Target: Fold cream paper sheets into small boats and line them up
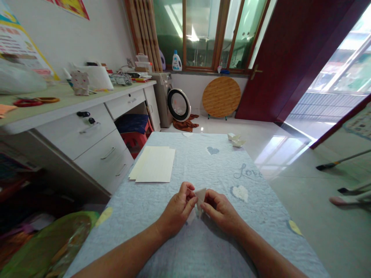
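A small folded piece of cream paper, shaped like a triangle, stands between both hands above the light blue tablecloth. My left hand pinches its left side with thumb and fingers closed. My right hand pinches its right side the same way. A stack of cream paper sheets lies flat on the cloth, to the left and farther away. Two small folded paper pieces sit near the table's far right corner.
A white desk with drawers runs along the left, red scissors on top. A washing machine and a round wooden tabletop stand at the far wall. A green bag sits at lower left. Another person's foot shows at right.
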A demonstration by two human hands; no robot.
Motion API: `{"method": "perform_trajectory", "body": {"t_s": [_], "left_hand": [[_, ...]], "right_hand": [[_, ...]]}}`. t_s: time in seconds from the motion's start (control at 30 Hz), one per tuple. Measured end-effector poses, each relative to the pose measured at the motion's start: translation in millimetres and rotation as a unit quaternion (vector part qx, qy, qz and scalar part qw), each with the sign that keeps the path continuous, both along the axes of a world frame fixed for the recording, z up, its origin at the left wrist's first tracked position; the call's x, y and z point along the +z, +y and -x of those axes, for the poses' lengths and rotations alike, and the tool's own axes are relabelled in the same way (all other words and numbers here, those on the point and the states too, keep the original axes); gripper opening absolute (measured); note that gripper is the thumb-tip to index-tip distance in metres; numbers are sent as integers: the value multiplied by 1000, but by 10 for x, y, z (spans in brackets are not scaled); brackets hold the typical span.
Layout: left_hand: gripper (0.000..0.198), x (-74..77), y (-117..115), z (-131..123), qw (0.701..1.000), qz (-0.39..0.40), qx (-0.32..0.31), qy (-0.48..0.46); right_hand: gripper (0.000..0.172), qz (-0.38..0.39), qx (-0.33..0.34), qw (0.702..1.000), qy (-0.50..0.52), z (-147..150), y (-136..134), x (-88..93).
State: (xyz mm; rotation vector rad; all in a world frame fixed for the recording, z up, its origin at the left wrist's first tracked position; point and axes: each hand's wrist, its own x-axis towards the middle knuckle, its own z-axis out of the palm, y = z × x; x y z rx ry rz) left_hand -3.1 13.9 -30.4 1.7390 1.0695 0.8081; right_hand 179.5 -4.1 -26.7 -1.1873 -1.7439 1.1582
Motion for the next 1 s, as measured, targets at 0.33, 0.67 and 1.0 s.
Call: {"method": "perform_trajectory", "body": {"t_s": [0.33, 0.67, 1.0], "left_hand": [[15, 67, -26, 8, 993, -92, -75, -14], [24, -20, -2, -2, 993, 14, -70, -90], [36, -31, 15, 1, 989, 65, -52, -123]], "right_hand": [[15, 5, -18, 1000, 8, -1, 19, -29], [12, 10, 10, 1000, 14, 8, 10, 18], [7, -5, 7, 1000, 10, -27, 8, -44]]}}
